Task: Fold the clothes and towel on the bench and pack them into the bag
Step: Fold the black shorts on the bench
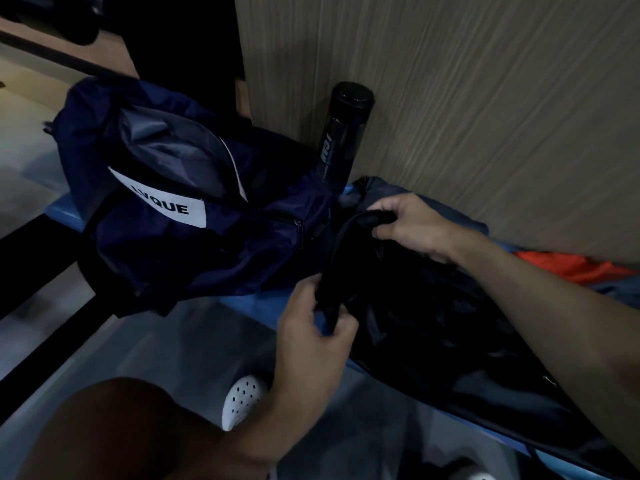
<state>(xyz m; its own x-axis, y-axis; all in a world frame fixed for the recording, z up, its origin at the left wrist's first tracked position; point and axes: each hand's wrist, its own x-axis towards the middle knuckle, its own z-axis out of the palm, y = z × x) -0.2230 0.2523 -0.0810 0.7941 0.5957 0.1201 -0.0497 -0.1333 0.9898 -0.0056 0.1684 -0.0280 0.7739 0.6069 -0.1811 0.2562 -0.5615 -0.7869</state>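
Our left hand (313, 327) and right hand (414, 225) both pinch the edge of the black clothes (433, 306) so we can fold them. They lie on the bench (256, 301) beside the open bag (194, 244).

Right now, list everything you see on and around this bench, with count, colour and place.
duffel bag: one, navy with white label, left on the bench, zip open.
bottle: one, black, behind the bag, against the panel.
garment: one, black, on the bench right of the bag.
orange cloth: one, orange, far right on the bench.
bench: one, blue, along the panel.
panel: one, brown wood grain, behind the bench.
clog: one, white, on the floor below the bench.
left grip: one, bare, pinches the garment's near edge.
right grip: one, bare, holds its far edge.
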